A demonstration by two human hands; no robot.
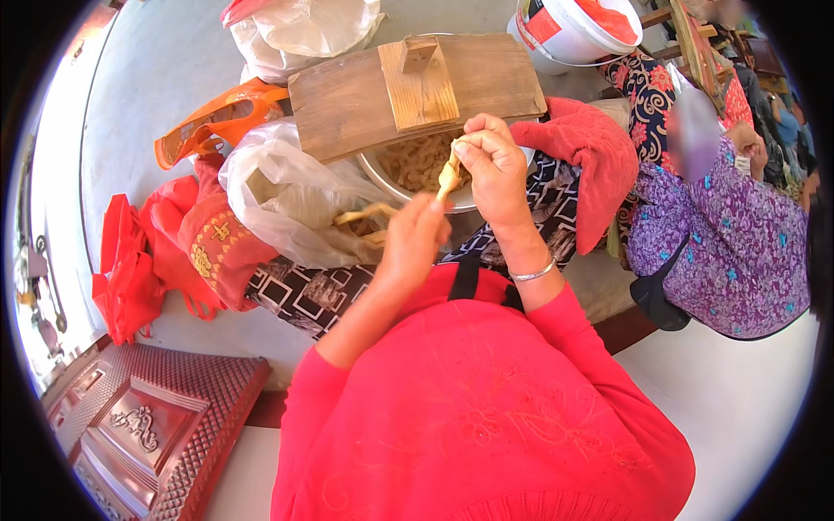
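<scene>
A pale yellow, soft-looking strip with a thick knot-like lump (pixel 448 178) is stretched between my hands. My right hand (pixel 495 165), with a silver bangle on its wrist, pinches the upper end. Lower down, my left hand (pixel 415 239) is closed around the other end and slightly blurred. Just behind them stands a metal basin (pixel 382 174) holding many pale yellowish pieces, partly covered by a wooden board (pixel 347 95) with a lighter wooden block fixed on it. To the left of my left hand, a translucent plastic bag (pixel 287 195) lies on my lap with similar yellow strips (pixel 369 213) at its mouth.
Red bags (pixel 130 269) and an orange bag (pixel 221 117) lie at the left. A white bucket (pixel 556 39) with something red in it is at the back right. Another person in a purple patterned top (pixel 721 239) sits to my right. A dark red carved panel (pixel 152 425) is at lower left.
</scene>
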